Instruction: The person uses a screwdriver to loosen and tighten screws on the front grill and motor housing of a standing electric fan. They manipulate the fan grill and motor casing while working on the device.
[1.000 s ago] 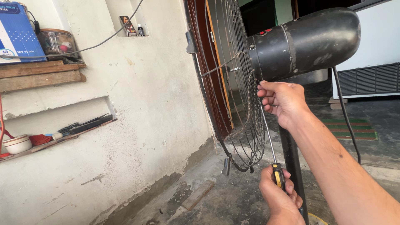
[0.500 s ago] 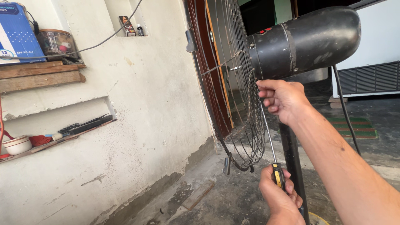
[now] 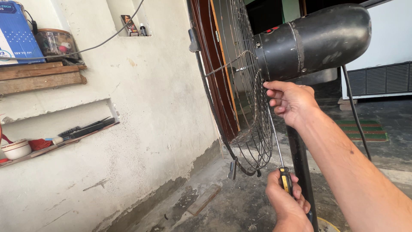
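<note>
**A:** What do you see looking down from the head?

**B:** A big black fan (image 3: 313, 41) on a pole (image 3: 300, 167). The right hand (image 3: 292, 101) is up by the motor, fingers curled around the thin shaft of a screwdriver (image 3: 278, 150), likely to keep the tip steady.

**A:** And the other hand?

**B:** The left hand (image 3: 285, 202) is low down, closed tight around the yellow and black handle, so it can turn it. The shaft runs up beside the wire cage (image 3: 240, 107).

**A:** Any boxes?

**B:** A blue box (image 3: 15, 34) sits on the wooden shelf (image 3: 40, 77), top left, beside a clear round tub (image 3: 53, 43). A small dark carton (image 3: 127, 24) stands in a wall nook.
</note>
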